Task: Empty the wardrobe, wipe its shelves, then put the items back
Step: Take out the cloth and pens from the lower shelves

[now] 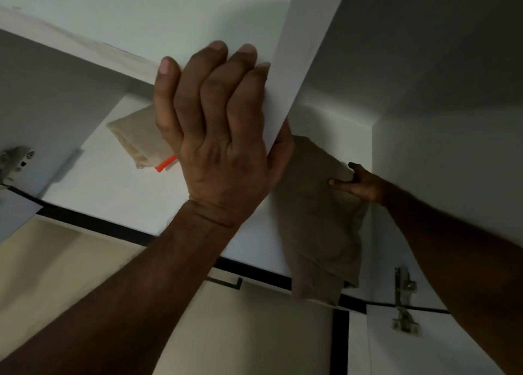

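Beige cloth bundle [317,233] lies on the right-hand wardrobe shelf [254,233], its lower end overhanging the shelf's front edge. Your right hand [358,183] reaches in from the right, grip pinched on the bundle's upper edge between thumb and fingers. Your left hand [218,137] is wrapped over the white vertical divider [300,63], fingers laid along its left face, thumb tucked behind (mostly hidden). Second beige bundle [138,137] sits in the left compartment, partly behind the left hand, with an orange tag [165,164] at its lower edge. Metal hinges [404,304] show on both sides.
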A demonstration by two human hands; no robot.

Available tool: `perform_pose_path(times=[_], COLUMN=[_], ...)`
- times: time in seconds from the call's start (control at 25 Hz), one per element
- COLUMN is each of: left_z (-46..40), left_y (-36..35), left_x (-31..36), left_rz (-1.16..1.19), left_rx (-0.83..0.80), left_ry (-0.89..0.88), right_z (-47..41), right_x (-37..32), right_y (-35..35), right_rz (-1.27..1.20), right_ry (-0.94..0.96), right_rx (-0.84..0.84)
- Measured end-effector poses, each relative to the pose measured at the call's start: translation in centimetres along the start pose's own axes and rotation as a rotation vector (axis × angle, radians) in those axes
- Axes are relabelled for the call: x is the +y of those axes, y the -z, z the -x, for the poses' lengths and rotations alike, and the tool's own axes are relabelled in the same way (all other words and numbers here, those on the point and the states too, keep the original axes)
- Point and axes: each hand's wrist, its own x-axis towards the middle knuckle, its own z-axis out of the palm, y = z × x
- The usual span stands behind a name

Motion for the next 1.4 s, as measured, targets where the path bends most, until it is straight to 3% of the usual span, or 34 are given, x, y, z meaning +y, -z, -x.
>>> perform_pose_path(times=[0.32,0.44,0.6,0.8,0.92,1.04,1.16,1.28,1.4], left_z=[0.0,-1.2,-6.1,-8.6,-9.8,-12.3,-15.6,-17.9,-18.3], left_y=[0.3,3.1,10.9,31.1,43.4,50.8,56.3,62.9,69.9], left_x=[0.3,1.1,1.7,0.5,0.7,0.8,-0.9,-1.7,0.3], left_rz=[-0.049,-0.069,0.019,0.375,0.330,0.133,-0.097,-0.230,-0.273], left_rx=[-0.091,-0.327,-0.902,-1.224,-1.278,-1.282,-1.508,-1.671,-1.461], left_ry=[0.030,0.073,0.095,0.656,0.677,0.447,0.261,0.442,0.719], right_z=[6.6,15.6,31.1,49.2,56.5,61.8,65.6,68.3,70.5], right_x=[-4.0,-7.6,-10.9,-14.7,-18.6,-22.6,-25.4,-29.2,-32.0], right_y=[1.9,1.7,3.0,5.8,5.7,4.5,3.1,2.6,1.4], right_rz=[0.154,0.123,0.245,0.474,0.710,0.878,0.934,0.948,1.037], right_ry=[0.127,0.192,0.221,0.307,0.527,0.853,1.200,1.394,1.472], right_rx=[-0.022,-0.053,-0.062,-0.224,-0.356,-0.438,-0.460,-0.443,-0.396])
